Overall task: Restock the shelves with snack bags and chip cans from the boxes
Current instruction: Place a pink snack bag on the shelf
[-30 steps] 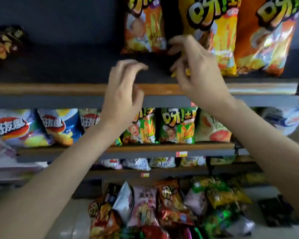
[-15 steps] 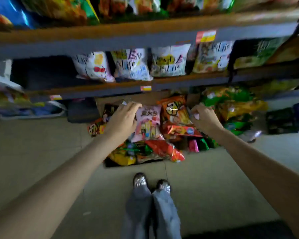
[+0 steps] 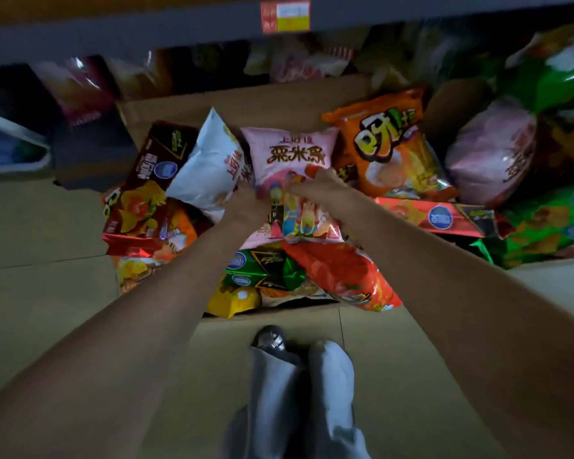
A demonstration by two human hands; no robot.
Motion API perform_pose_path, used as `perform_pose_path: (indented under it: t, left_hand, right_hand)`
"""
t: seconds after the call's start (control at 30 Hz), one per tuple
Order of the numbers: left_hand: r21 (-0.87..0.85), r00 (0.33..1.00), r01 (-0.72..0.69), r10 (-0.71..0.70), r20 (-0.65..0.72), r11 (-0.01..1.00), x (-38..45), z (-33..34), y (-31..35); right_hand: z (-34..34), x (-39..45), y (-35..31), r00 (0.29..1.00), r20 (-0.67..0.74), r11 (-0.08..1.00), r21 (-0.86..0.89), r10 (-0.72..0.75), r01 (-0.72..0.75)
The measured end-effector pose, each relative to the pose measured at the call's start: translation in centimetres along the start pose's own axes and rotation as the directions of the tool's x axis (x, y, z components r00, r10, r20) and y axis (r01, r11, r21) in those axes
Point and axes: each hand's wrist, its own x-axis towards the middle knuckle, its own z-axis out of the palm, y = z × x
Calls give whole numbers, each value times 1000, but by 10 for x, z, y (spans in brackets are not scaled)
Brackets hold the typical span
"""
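A cardboard box [image 3: 279, 104] on the floor is heaped with snack bags. On top in the middle lies a pink snack bag [image 3: 289, 150] with dark lettering. My left hand [image 3: 246, 207] grips its left edge, beside a white bag [image 3: 209, 164]. My right hand [image 3: 315, 187] curls over the pink bag's front from the right. An orange bag [image 3: 388, 147] leans just right of it, and a dark red bag [image 3: 150, 190] lies at the left. A red bag [image 3: 342, 276] and a small green one [image 3: 262, 270] sit under my forearms.
A shelf edge [image 3: 146, 31] with a price tag [image 3: 285, 14] overhangs the box, with dim bags behind. More green bags [image 3: 550, 223] and a pale pink bag [image 3: 491, 154] pile up at the right. My feet [image 3: 299, 352] stand on the tiled floor just before the box.
My view dropped from the upper shelf to the floor box. Both hands came down from the shelf and closed in on the pink bag, which they now hold.
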Motion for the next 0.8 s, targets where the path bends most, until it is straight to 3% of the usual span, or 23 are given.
perform_pose_path:
  t: [0.17, 0.33, 0.47, 0.53, 0.63, 0.8]
  left_hand:
    - [-113, 1000, 3, -3, 0, 994, 22, 11, -1]
    - [-295, 1000, 3, -3, -2, 955, -23, -49, 28]
    - [-350, 973, 133, -55, 224, 927, -95, -127, 61]
    - [-346, 926, 158, -18, 376, 925, -142, -169, 85]
    - [-207, 827, -20, 133, 546, 978, -215, -225, 128]
    - [-102, 723, -170, 195, 662, 980, -331, -330, 199]
  right_hand:
    - [6, 21, 7, 998, -34, 979, 199, 58, -50]
    - [-21, -39, -31, 999, -33, 967, 256, 14, -5]
    - [-68, -135, -64, 999, 39, 976, 220, -12, 3]
    - [-100, -183, -81, 992, 95, 987, 150, -79, 64]
    - [-161, -286, -129, 979, 172, 989, -84, -107, 123]
    - [-263, -447, -200, 938, 277, 927, -248, -210, 281]
